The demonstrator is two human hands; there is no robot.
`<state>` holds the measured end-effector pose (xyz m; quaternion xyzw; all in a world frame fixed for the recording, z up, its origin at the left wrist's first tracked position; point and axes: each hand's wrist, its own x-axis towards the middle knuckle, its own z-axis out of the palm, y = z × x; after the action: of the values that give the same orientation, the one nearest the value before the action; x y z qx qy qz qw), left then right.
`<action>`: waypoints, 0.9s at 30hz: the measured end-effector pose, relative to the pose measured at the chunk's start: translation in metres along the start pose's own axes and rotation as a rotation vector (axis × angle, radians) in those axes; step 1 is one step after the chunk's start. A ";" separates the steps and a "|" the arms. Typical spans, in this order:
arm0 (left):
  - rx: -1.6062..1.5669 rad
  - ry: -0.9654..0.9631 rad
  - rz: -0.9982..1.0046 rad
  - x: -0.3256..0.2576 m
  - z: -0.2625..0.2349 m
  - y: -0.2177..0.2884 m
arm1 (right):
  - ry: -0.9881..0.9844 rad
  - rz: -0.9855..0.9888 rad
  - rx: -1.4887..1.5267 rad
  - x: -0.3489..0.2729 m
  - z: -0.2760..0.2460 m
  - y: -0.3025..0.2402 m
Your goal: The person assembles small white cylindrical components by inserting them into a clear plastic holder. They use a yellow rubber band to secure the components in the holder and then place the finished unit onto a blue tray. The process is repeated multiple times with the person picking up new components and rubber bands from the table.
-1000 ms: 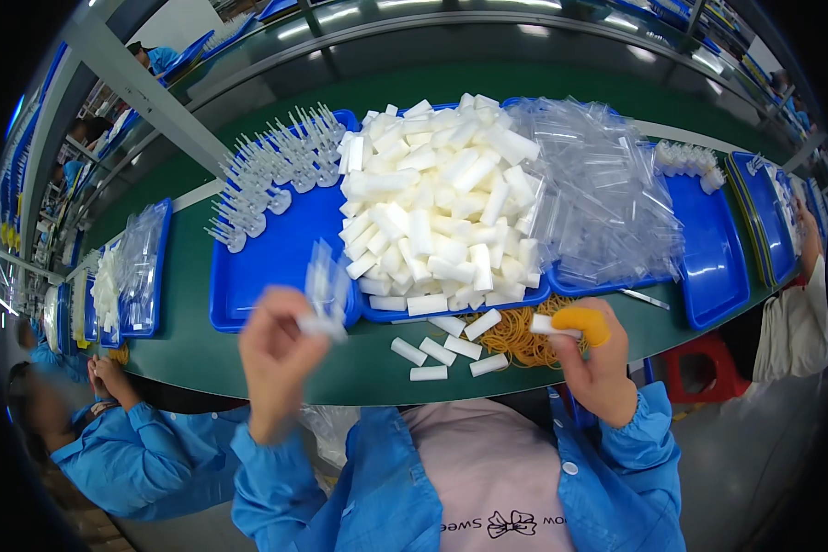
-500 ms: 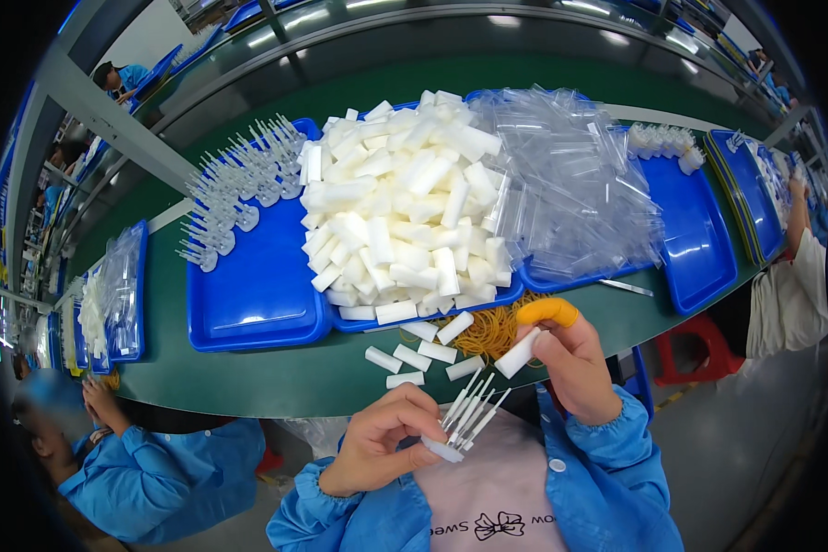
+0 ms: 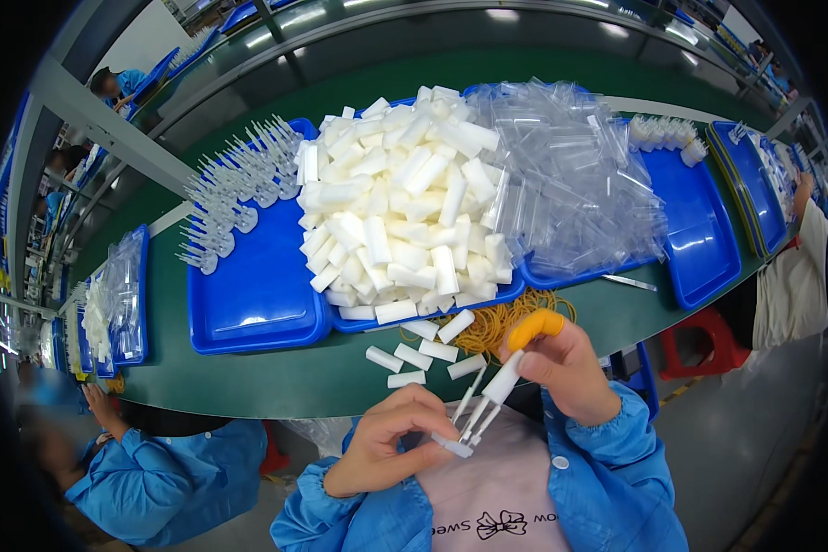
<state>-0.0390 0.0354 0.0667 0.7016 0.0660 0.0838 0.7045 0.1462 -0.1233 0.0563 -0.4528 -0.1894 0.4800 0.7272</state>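
Note:
My left hand (image 3: 386,446) pinches the base of a small white part with several thin upright rods (image 3: 457,443). In my right hand (image 3: 566,368), whose fingertip wears an orange finger cot (image 3: 535,324), is a white foam cylinder (image 3: 503,379). The cylinder's lower end meets the rods; how far they reach into it I cannot tell. Several loose foam cylinders (image 3: 412,357) lie on the green table just beyond my hands. Behind them a blue tray is heaped with more foam cylinders (image 3: 396,202).
A blue tray (image 3: 258,313) at left holds rows of rodded parts (image 3: 248,179). Clear plastic tubes (image 3: 570,175) are piled right of the foam, near another tray (image 3: 704,253). Yellow rubber bands (image 3: 488,333) and tweezers (image 3: 630,282) lie on the table. A co-worker (image 3: 175,469) sits at left.
My right hand has moved down and left, bringing the foam cylinder from apart onto the rods. My left hand still holds the rodded part in nearly the same place.

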 end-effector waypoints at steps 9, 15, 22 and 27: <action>0.263 0.207 0.192 -0.005 0.006 -0.014 | -0.171 -0.170 -0.228 -0.003 0.011 0.016; 0.195 0.263 0.161 -0.009 0.009 -0.018 | -0.208 -0.209 -0.298 0.000 0.015 0.013; 0.174 0.273 0.158 -0.008 0.011 -0.023 | -0.242 -0.171 -0.397 0.007 0.010 0.011; -0.060 0.365 0.094 -0.010 0.004 -0.017 | -0.088 -0.373 -0.799 0.022 0.013 0.004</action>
<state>-0.0473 0.0294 0.0492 0.6557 0.1572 0.2442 0.6969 0.1453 -0.0975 0.0555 -0.6356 -0.4692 0.2483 0.5605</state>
